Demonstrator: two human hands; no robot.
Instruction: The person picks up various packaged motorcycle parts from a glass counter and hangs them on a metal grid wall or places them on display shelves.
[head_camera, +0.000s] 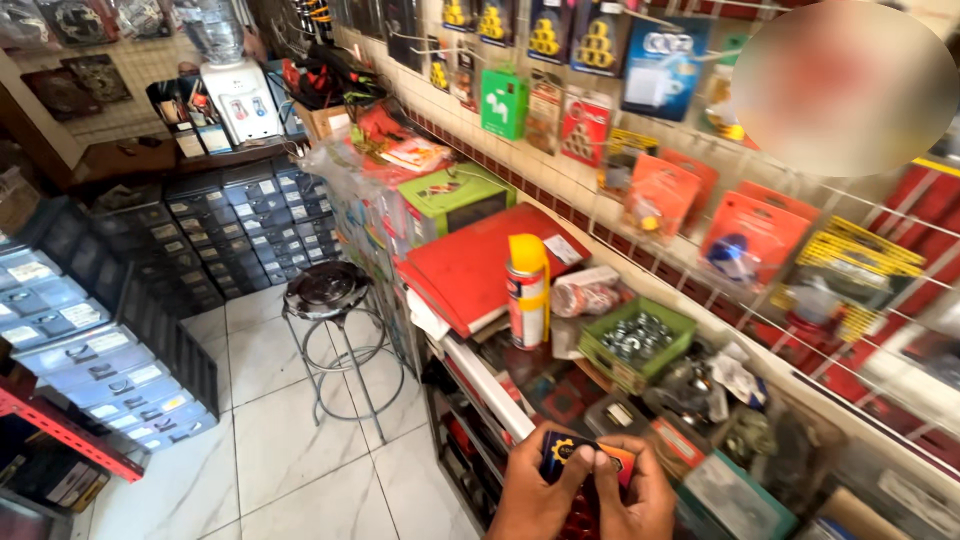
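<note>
At bottom edge, left hand (540, 495) and right hand (640, 495) together (thumbs on top) gripping small dark box (585, 458) between them.

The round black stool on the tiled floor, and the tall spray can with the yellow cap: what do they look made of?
The round black stool seems to have a glossy vinyl or plastic seat, which catches light, on thin grey legs, likely metal tube. The tall spray can looks like printed metal, smooth and cylindrical, and its yellow cap like matte plastic.
</note>
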